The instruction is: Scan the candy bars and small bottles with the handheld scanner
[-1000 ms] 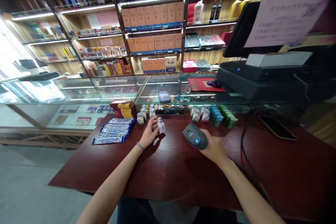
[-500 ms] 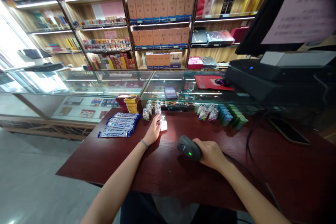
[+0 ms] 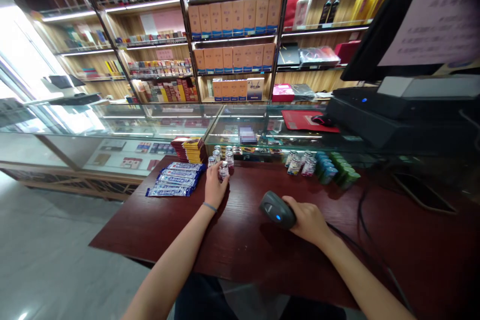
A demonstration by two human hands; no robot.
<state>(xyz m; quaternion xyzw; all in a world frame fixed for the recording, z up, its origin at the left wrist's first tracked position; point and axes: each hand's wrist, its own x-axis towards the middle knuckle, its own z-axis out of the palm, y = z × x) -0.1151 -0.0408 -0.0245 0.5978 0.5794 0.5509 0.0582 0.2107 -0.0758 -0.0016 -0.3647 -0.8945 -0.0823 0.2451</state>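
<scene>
My left hand (image 3: 216, 187) is closed around a small bottle (image 3: 224, 170) with a silvery cap, upright at the front of a cluster of similar small bottles (image 3: 229, 156). Its fingertips are partly hidden among them. In my right hand (image 3: 308, 220) is a dark barcode scanner (image 3: 277, 209), gripped by its handle above the tabletop, with a blue light showing on top. Blue-and-white wrapped sticks (image 3: 176, 179) lie in a row left of my left hand. Behind them stand stacked red and yellow packets (image 3: 189, 149).
Further right on the brown table (image 3: 240, 240) stand more small bottles (image 3: 300, 162), then blue and green packs (image 3: 335, 167). A phone (image 3: 423, 192) lies at the right, near the scanner's cable (image 3: 360, 210). A glass display counter (image 3: 255, 115) borders the table's far side.
My left hand has moved the small bottle left, to the cluster. The bright scanning light on it is gone, and the scanner's indicator turned from green to blue.
</scene>
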